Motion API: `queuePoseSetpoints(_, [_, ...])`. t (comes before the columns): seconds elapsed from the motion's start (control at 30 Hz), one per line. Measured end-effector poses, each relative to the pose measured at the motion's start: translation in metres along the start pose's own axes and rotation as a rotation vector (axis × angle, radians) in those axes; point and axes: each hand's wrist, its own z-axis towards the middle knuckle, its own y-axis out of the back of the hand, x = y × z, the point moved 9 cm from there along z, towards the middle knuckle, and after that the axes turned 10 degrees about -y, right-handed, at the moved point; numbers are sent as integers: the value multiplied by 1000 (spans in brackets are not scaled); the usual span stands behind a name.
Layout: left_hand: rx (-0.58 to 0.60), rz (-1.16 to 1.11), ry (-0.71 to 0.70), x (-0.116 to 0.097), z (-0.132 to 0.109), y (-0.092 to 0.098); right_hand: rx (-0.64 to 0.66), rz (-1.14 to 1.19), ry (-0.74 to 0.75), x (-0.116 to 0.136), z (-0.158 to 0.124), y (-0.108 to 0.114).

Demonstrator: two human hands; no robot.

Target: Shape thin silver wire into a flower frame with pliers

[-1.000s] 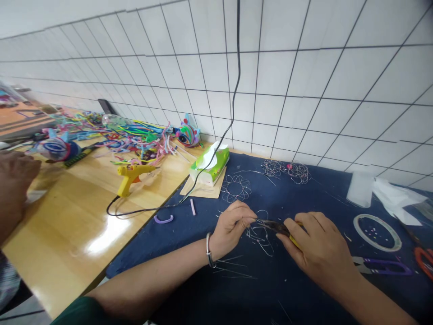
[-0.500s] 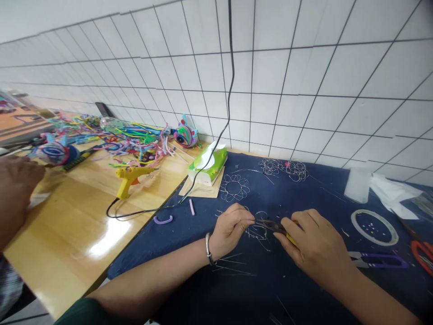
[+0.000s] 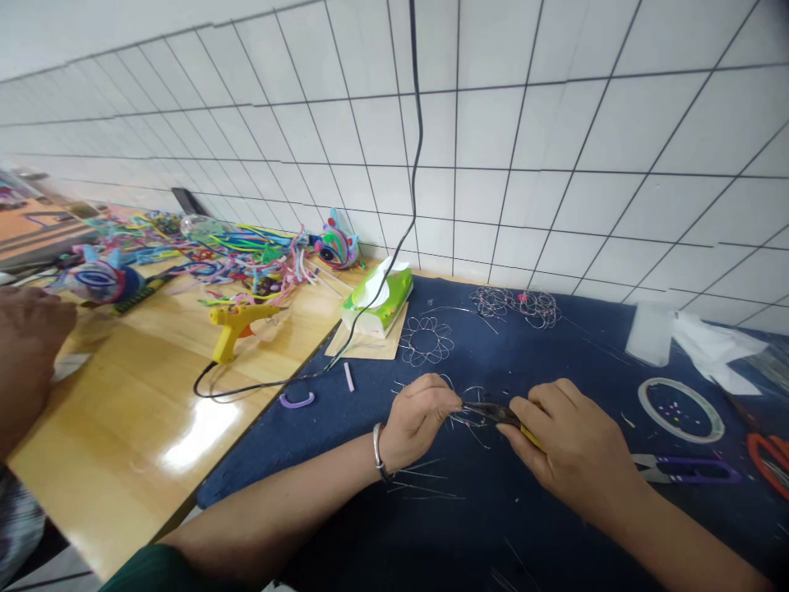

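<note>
My right hand (image 3: pixel 570 432) is closed round the yellow handles of a pair of pliers (image 3: pixel 493 412), whose dark jaws point left. The jaw tips meet the fingertips of my left hand (image 3: pixel 422 419), which pinches thin wire there; the exact grip point is too small to make out. Looped wire (image 3: pixel 474 423) spreads over the dark cloth behind and below the pliers. A flower-shaped wire ring (image 3: pixel 427 341) lies flat farther back. Cut wire lengths (image 3: pixel 425 497) rest near my left wrist.
A tissue pack (image 3: pixel 377 300) and a yellow glue gun (image 3: pixel 231 329) with its cable stand left. Purple snips (image 3: pixel 694 470), orange-handled scissors (image 3: pixel 768 452) and a ring-shaped dish of beads (image 3: pixel 681 409) lie right. Wire bundles (image 3: pixel 516 306) sit by the wall. Another person's hand (image 3: pixel 34 353) is far left.
Both hands hold nearly the same place, the pliers' tips still at my left fingertips. My left hand has turned slightly. The whole view has shifted a little.
</note>
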Motion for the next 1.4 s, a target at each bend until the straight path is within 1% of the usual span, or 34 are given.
queuePoseSetpoints(0.23, [18, -10, -20, -4, 2, -1, -5, 37, 15, 0, 0, 0])
queuePoseSetpoints(0.4, [28, -33, -33, -4, 1, -2, 18, 54, 3, -2, -2, -2])
queuePoseSetpoints(1.0, [42, -57, -52, -3, 0, -4, 50, 20, -11, -3, -2, -7])
queuePoseSetpoints(1.17, [24, -43, -29, -1, 0, -3, 46, -12, -12, -3, -1, -8])
queuePoseSetpoints(1.27, [17, -40, -14, 0, 0, -3, 44, 8, -9, -4, -1, -8])
queuePoseSetpoints(1.4, [20, -39, -19, -1, 1, -3, 79, 63, -35, -6, -1, -12])
